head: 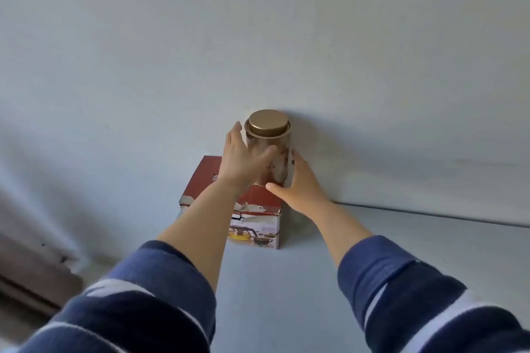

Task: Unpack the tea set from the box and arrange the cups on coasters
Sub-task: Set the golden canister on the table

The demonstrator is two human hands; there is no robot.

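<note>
While we look down along both forearms, this is what we see:

Left hand (241, 160): we see it laid against the left side of the tin, fingers stretched up along its wall and the thumb reaching across the front. The fingers look fairly straight, pressing more than wrapping.

Right hand (301, 180): it cups the tin's lower right side. The thumb points left across the base of the tin, the fingers go round behind it out of our sight, and one dark-painted nail shows at the tin's right edge.

Tin (269, 149): a tall round canister with a gold lid, upright, held between our two hands. It sits directly between the palms, its lid above both sets of fingertips. We cannot tell whether its base touches the box or is just clear of it.

Box (252, 209): it lies directly under the hands and the tin, flaps shut. Its red top is worn and torn at the near edge, and the front face below our wrists shows a printed picture of a tea set.

Table (401, 238): the pale surface bears the box and runs out to the right of the right hand.

Wall (258, 37): plain and pale, just behind the tin and beyond both hands.

Sleeves (401, 295): dark blue with white stripes, pushed up short of the wrists.
</note>
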